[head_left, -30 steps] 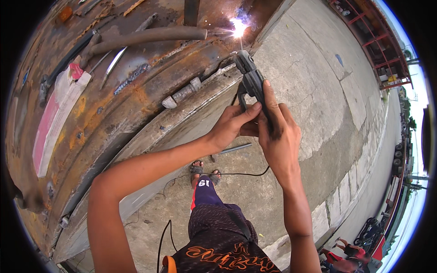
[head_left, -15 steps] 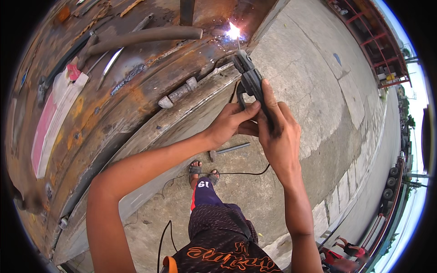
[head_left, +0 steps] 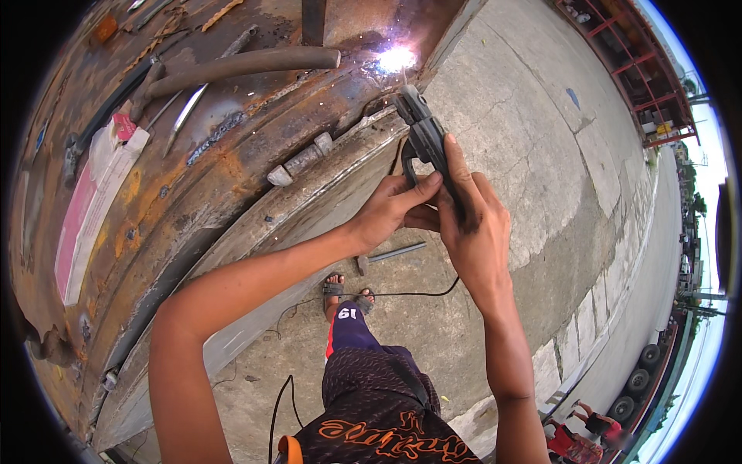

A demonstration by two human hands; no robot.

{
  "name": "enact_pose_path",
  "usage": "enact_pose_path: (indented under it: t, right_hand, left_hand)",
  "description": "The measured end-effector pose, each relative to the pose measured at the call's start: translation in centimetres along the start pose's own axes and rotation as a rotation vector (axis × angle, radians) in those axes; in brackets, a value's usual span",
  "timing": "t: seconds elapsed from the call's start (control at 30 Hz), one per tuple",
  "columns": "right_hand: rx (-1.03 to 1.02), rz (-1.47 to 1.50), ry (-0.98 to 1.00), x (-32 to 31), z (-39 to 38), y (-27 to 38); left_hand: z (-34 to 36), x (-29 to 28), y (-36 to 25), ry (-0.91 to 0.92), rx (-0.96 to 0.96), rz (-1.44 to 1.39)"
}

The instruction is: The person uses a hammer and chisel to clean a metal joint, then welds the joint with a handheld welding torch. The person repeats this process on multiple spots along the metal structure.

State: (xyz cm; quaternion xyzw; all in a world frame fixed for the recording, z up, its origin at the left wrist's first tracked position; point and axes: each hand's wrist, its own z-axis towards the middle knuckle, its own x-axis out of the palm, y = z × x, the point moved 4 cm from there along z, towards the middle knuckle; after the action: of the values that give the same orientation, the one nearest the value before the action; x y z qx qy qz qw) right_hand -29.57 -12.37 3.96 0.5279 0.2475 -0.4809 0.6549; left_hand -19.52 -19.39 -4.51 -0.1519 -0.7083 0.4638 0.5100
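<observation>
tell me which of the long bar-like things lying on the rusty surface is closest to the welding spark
The thick dark rod, whose right end stops just left of the spark. The short grey cylinder lies lower down, farther away.

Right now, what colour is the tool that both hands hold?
The electrode holder is black, seen best in the head view.

The dark, matt metal-and-plastic electrode holder (head_left: 427,139) looked scuffed and dull where the bare right hand (head_left: 475,232) and left hand (head_left: 390,213) closed round it. The broad curved steel plate (head_left: 193,178) beneath was rough, flaking orange-brown rust with a lumpy grey weld bead, and on it lay a thick matt grey-brown pipe (head_left: 239,66) and a flat pink-and-white paper packet (head_left: 93,201), smooth and slightly glossy. The pale grey concrete ground (head_left: 541,155) was coarse, cracked and stained, while the black patterned shorts (head_left: 379,402) were soft matt cloth.
</observation>
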Motion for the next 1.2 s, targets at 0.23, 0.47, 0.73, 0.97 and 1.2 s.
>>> enact_pose_path:
  t: [0.23,0.47,0.73,0.97,1.2]
  right_hand:
    - [-0.003,0.016,-0.005,0.1,0.05,-0.21]
    - [0.012,0.007,0.001,0.21,0.0,-0.4]
    - [-0.009,0.007,-0.001,0.21,0.12,-0.4]
    - [0.022,-0.004,-0.003,0.1,0.24,-0.37]
    - [0.031,0.007,-0.001,-0.01,0.33,-0.34]
  left_hand:
    - [0.08,-0.01,0.09,-0.003,-0.006,-0.013]
    - [0.09,-0.04,0.1,-0.003,-0.013,-0.001]
    - [0.18,-0.03,0.01,-0.006,-0.014,0.003]
    - [0.27,0.04,-0.08,-0.01,-0.008,0.006]
    - [0.46,-0.02,-0.02,-0.002,-0.002,0.006]
